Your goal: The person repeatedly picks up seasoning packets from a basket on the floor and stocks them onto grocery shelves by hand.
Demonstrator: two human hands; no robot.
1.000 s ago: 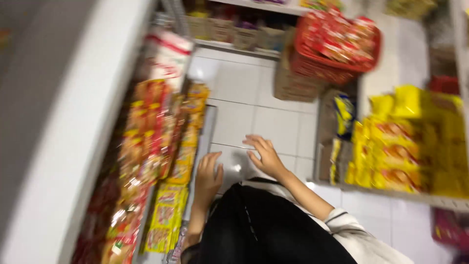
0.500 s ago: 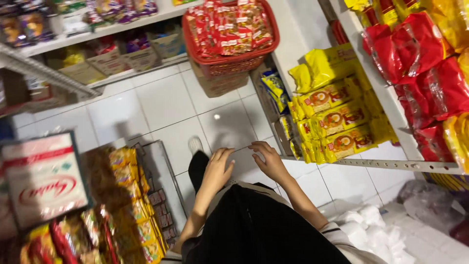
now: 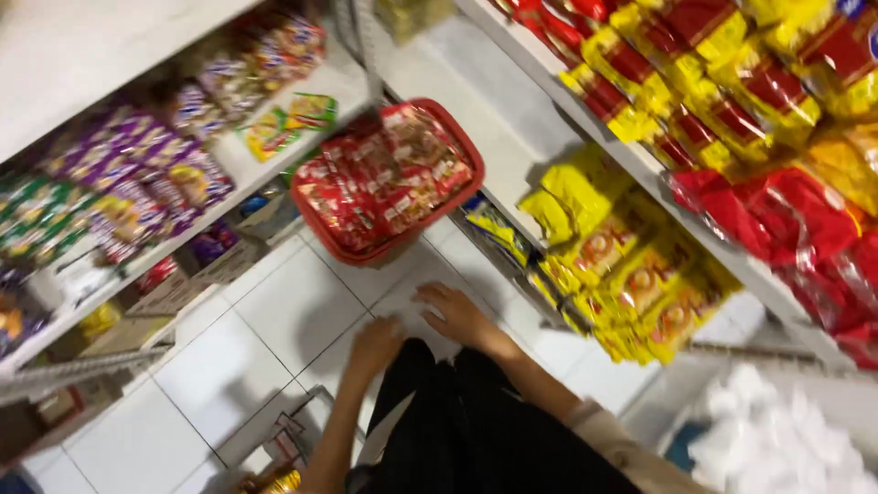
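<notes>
1. Down at the floor, the right hand (image 3: pixel 457 316) lies palm down with its fingers spread a little, flat on a pale sheet (image 3: pixel 407 311) that rests on the white floor tiles (image 3: pixel 274 320). It grips nothing.
2. Just to its left, the left hand (image 3: pixel 375 348) also reaches down to the near edge of the same sheet. Its fingers look loosely curled, but motion blur hides whether they pinch the sheet, so I cannot tell.
3. Both forearms run back toward the camera, either side of the person's knees in black clothing (image 3: pixel 476 430). A light sleeve (image 3: pixel 604 439) covers the right arm above the wrist.
4. Just beyond the sheet, a red plastic basket (image 3: pixel 389 183) stands on the floor, filled to the rim with red snack packets.
5. Right of the hands, a low shelf holds upright yellow packets (image 3: pixel 631 274). The shelf above it carries red bags (image 3: pixel 786 220), and the top one red-and-yellow packets (image 3: pixel 722 82).
6. On the left, a white shelf (image 3: pixel 274 155) holds small purple, green and multicoloured packets. Cardboard boxes (image 3: pixel 201 274) sit on the floor beneath it.
7. At the bottom right corner lies a heap of white, soft-looking material (image 3: pixel 786 439), too blurred to identify.
8. Near the bottom edge, beside the left forearm, lie some packets (image 3: pixel 283 457), also blurred.
</notes>
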